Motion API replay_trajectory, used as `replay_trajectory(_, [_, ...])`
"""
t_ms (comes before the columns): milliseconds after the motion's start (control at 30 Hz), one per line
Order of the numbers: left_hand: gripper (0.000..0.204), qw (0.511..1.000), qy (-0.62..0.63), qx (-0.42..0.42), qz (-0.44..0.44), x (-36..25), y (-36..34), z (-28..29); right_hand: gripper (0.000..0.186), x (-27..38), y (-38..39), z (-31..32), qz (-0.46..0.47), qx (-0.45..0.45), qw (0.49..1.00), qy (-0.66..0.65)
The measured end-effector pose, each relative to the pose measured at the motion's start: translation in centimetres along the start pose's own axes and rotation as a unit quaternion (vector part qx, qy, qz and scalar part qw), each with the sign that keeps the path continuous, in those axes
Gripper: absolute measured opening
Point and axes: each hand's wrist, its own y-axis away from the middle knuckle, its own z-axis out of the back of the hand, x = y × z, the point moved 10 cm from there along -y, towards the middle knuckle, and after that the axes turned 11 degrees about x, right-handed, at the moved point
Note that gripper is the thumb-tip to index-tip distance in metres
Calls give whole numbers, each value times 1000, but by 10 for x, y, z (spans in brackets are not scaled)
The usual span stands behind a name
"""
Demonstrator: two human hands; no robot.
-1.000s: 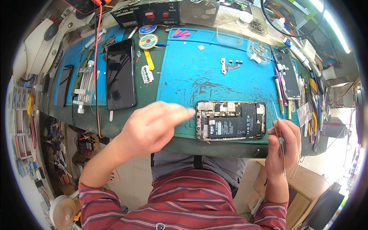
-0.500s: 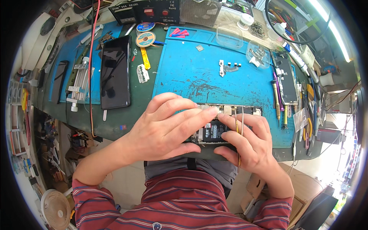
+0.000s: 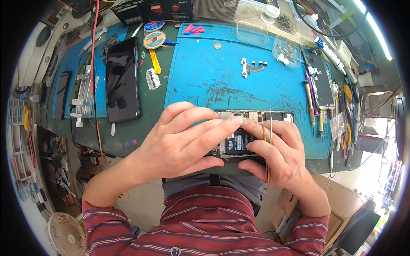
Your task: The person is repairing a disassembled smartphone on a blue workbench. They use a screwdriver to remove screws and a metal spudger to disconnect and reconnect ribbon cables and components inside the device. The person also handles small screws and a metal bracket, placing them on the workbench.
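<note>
An opened phone (image 3: pixel 279 116) lies on the near edge of the blue mat, its circuit board along the far side and a black battery (image 3: pixel 238 144) nearer me. My left hand (image 3: pixel 181 141) holds the phone's left end, with the thumb by the near edge and the index fingertip pressing on the board. Between the fingers of my right hand (image 3: pixel 282 160) are slim tweezers (image 3: pixel 270 121), their tips pointing away from me. My right index fingertip also presses the board, right beside the left one. Whatever lies under these fingertips is hidden.
The blue mat (image 3: pixel 200 68) carries a small flex cable part (image 3: pixel 255 67) and a clear box of small parts (image 3: pixel 286 52). Left of it are a large black phone (image 3: pixel 123 81), a razor blade (image 3: pixel 152 79) and a solder spool (image 3: pixel 154 40). Screwdrivers (image 3: pixel 310 100) lie at right.
The view has shifted slightly, so the bench items sit a little further left and up. Both hands keep almost the same hold, fingertips still pressed on the board.
</note>
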Motion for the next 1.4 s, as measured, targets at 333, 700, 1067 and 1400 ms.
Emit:
replay_trajectory(333, [64,997,-72,5,-37,-8,0,2,37,1,2,2,5,-20,1000,0])
replay_trajectory(700, [48,989,-133,27,-66,-15,-2,-4,36,-1,2,3,-3,-26,1000,-2])
replay_trajectory(1067, [54,990,-118,8,-73,-12,0,-8,38,-1,2,4,-3,-32,999,-3])
replay_trajectory(1400, [71,992,-93,21,-78,-8,-2,-5,40,-3,4,6,-4,-44,999,-10])
